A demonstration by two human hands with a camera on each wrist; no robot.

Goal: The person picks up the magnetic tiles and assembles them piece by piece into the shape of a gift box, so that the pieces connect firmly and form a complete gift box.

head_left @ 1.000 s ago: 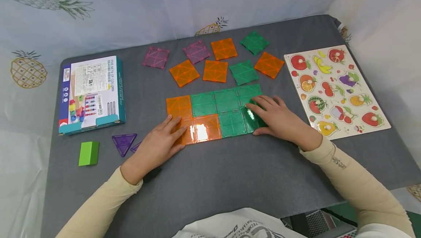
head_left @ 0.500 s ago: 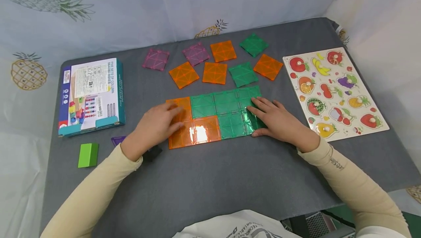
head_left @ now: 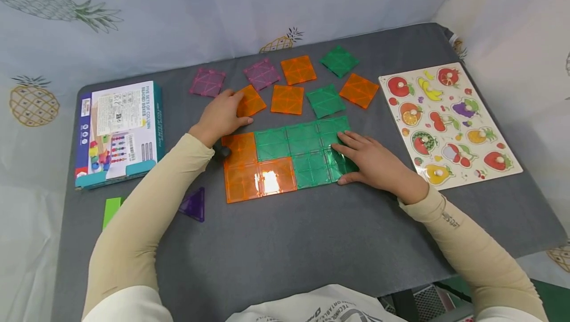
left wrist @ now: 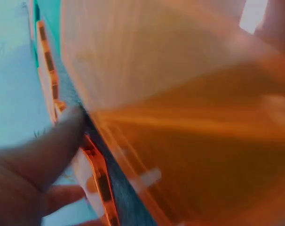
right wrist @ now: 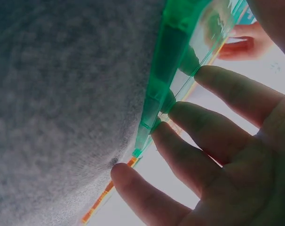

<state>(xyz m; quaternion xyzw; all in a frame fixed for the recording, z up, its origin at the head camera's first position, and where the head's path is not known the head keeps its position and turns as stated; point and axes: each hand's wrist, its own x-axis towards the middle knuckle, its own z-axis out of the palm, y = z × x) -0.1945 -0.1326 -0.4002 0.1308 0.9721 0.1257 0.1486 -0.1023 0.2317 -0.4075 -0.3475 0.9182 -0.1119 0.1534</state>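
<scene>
My left hand (head_left: 221,115) reaches over a loose orange magnetic tile (head_left: 253,102), its fingers at the tile's left side and its thumb near the lower corner. In the left wrist view the thumb and fingers lie on either side of that tile's edge (left wrist: 104,181). Below it, orange tiles (head_left: 242,182) and green tiles (head_left: 307,138) lie flat, edge to edge, in a two-row rectangle. My right hand (head_left: 378,166) rests with spread fingers on the rectangle's right end; the fingertips (right wrist: 178,110) touch the green tile (right wrist: 168,61) in the right wrist view.
Several loose tiles lie behind the rectangle, including a purple tile (head_left: 208,82) and a green tile (head_left: 339,61). A boxed toy (head_left: 118,134) stands left, near a green block (head_left: 111,211) and a purple triangle tile (head_left: 194,206). A fruit puzzle board (head_left: 450,124) lies right.
My left hand has left the orange end of the rectangle and moved away from the body to the loose orange tile. The right hand stays at the green end.
</scene>
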